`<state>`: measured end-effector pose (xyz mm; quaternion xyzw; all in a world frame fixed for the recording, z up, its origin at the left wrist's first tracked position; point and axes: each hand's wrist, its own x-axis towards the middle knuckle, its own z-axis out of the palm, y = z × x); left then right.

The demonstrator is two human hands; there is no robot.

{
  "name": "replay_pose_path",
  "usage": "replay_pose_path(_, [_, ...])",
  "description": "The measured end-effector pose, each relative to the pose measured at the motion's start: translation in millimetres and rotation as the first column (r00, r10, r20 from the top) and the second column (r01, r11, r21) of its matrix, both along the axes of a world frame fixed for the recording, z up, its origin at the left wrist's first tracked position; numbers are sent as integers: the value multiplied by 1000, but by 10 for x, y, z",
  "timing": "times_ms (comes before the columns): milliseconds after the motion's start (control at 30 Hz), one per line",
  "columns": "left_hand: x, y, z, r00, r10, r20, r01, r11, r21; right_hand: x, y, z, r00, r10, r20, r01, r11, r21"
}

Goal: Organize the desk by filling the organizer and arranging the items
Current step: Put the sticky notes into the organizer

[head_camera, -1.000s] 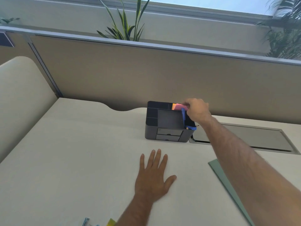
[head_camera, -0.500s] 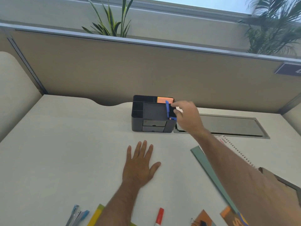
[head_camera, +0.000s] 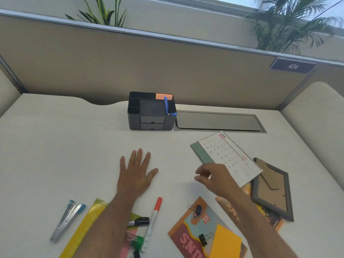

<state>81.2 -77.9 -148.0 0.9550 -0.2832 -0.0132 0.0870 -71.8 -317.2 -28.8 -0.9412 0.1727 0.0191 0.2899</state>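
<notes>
The right hand [head_camera: 216, 178] has come back from the organizer [head_camera: 151, 113], where a second ago it was at the back right compartment; it now hangs above the desk [head_camera: 55, 146], well short of the organizer, its fingers loosely curled and holding nothing, over the near corner of the calendar [head_camera: 230, 157]. The left hand [head_camera: 135, 174] has stayed flat on the desk, fingers straight and spread, palm down, directly in front of the organizer.

Between the hands and the organizer the desk surface is bare. The organizer stands at the back edge against the partition [head_camera: 130, 62], orange notes [head_camera: 163, 96] in its back right compartment and a blue tool [head_camera: 167, 108] leaning along its right side. A grey hatch [head_camera: 217, 121] lies flush just right of it.

The calendar lies right of and nearer than the organizer, and a picture frame [head_camera: 271, 189] lies face down beyond it to the right. Nearer still than the left hand lie a red marker [head_camera: 154, 218], a stapler [head_camera: 67, 220] far left, a yellow ruler [head_camera: 83, 228], and a card [head_camera: 193, 229] with binder clips [head_camera: 197, 209].
</notes>
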Motion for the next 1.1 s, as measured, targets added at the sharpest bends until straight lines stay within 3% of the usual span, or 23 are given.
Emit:
replay_pose_path(133, [-85,47,27,1000,3,3,-3,1000,24,-519,-52,-2,966,34,-258,-38,999,-9])
replay_pose_path(467, [-217,107,56,1000,8,-22,-7,1000,31,-1133,4,-38,816,76,-574,-188,972,-139])
replay_pose_path(900, [-260,128,104,999,11,-53,-7,997,81,-971,-125,-177,867,1,-499,-91,983,-157])
replay_pose_path(1100, [-239,135,44,999,10,-34,-10,1000,10,-638,-293,64,919,-18,-393,-42,989,-143])
